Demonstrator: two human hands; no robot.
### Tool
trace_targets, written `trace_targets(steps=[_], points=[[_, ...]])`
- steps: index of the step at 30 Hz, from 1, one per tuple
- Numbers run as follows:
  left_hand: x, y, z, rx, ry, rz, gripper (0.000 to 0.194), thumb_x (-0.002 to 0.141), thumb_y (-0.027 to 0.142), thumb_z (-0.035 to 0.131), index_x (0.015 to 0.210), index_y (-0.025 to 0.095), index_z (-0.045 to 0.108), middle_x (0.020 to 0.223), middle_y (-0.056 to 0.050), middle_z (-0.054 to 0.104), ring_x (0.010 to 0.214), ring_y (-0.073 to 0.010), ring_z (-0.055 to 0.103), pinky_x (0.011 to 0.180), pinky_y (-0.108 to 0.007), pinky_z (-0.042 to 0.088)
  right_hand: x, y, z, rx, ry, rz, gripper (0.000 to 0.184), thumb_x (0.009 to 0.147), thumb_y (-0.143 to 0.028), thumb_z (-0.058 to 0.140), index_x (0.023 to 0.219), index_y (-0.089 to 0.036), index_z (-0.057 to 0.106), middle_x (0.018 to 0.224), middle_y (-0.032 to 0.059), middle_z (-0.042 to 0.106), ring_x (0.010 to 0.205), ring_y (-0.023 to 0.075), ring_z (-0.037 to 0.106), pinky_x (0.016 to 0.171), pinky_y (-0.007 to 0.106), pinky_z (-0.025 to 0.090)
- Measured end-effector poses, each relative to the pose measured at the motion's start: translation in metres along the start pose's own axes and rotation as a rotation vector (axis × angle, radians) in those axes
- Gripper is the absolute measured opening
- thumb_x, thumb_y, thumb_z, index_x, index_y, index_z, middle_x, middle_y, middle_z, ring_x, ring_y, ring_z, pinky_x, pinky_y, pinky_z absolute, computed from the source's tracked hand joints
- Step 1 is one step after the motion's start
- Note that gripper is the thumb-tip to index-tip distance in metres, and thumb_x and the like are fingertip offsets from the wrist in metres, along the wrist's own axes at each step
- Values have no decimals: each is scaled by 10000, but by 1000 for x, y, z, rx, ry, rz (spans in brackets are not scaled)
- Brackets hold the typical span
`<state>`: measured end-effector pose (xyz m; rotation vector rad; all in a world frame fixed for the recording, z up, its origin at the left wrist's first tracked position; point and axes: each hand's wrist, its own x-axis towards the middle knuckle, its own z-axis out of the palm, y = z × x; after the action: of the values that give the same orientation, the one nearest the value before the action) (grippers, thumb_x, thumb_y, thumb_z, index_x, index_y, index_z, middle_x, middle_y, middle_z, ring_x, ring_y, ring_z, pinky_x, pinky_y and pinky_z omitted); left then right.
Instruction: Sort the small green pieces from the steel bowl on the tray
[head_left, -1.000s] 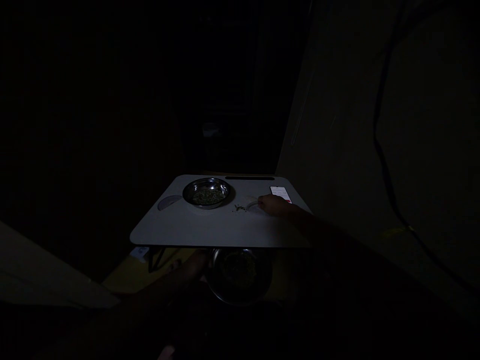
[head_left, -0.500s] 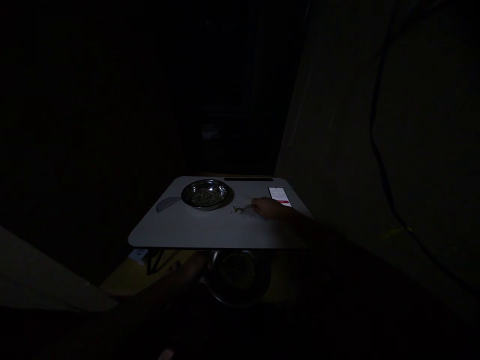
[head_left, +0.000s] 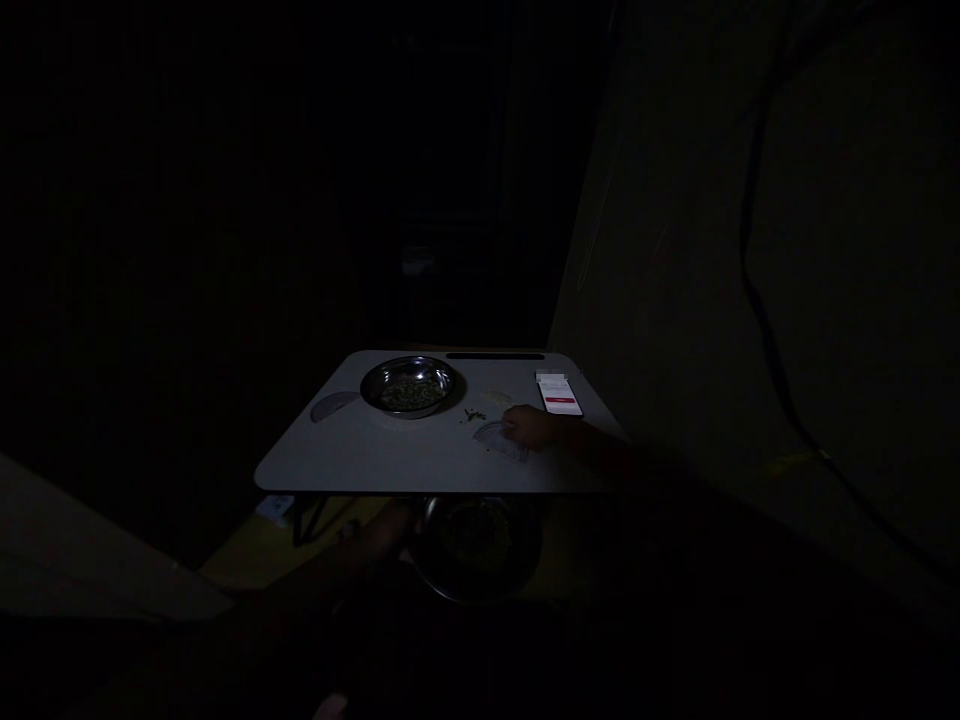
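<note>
My right hand (head_left: 529, 428) is over the right half of a white folding table (head_left: 390, 462), fingers closed and pointing left. Whatever they pinch, if anything, is too small and dark to make out. Just left of it lie small greenish bits (head_left: 472, 415), and a printed half-circle pattern (head_left: 499, 442) shows below its fingertips. A steel bowl (head_left: 367, 392) holding chopped green pieces stands on the table's left half. Below the near edge, my left hand (head_left: 391, 528) grips the left rim of a second metal bowl (head_left: 480, 596), with dim green contents; its fingers are partly in shadow.
A lit phone (head_left: 561, 397) lies at the table's right side. Along the far edge runs a dark slot (head_left: 495, 357). A black folded table leg (head_left: 307, 520) stands below at left. A cable (head_left: 750, 260) hangs on the wall at right. The room is very dark.
My right hand has moved slightly toward me, uncovering more of the phone and the printed half-circle. The left hand and both bowls stay nearly as they were.
</note>
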<state>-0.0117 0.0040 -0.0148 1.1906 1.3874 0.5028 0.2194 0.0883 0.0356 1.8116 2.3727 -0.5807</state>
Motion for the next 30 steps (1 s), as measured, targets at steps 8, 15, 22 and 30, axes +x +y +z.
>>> trace_targets(steps=[8,15,22,30], points=[[0,0,2,-61,-5,10,81,498,91,384,534,155,418,409,36,405,368,-88,384,386,-201,297,-7,-23,12,22,-105,-65,264,779,-264,343,826,-95,541,590,62,601,362,75,480,356,168,352],[4,-6,-1,-24,13,-8,57,525,109,379,514,159,403,387,34,403,360,-90,388,396,-206,294,-17,-41,16,70,-201,-207,270,778,-261,333,841,-70,514,556,65,576,354,71,457,358,176,367],[5,-4,-2,-28,-4,1,90,496,83,374,528,146,430,412,31,424,380,-82,391,389,-194,300,-11,-34,5,-30,-87,-162,266,798,-265,316,875,-114,521,710,61,603,470,79,509,456,180,376],[9,-7,-1,-44,-38,23,84,506,87,374,529,145,431,398,30,414,358,-81,383,358,-184,280,2,5,-7,-292,217,-107,275,785,-262,330,909,-125,533,910,103,576,807,158,523,618,209,349]])
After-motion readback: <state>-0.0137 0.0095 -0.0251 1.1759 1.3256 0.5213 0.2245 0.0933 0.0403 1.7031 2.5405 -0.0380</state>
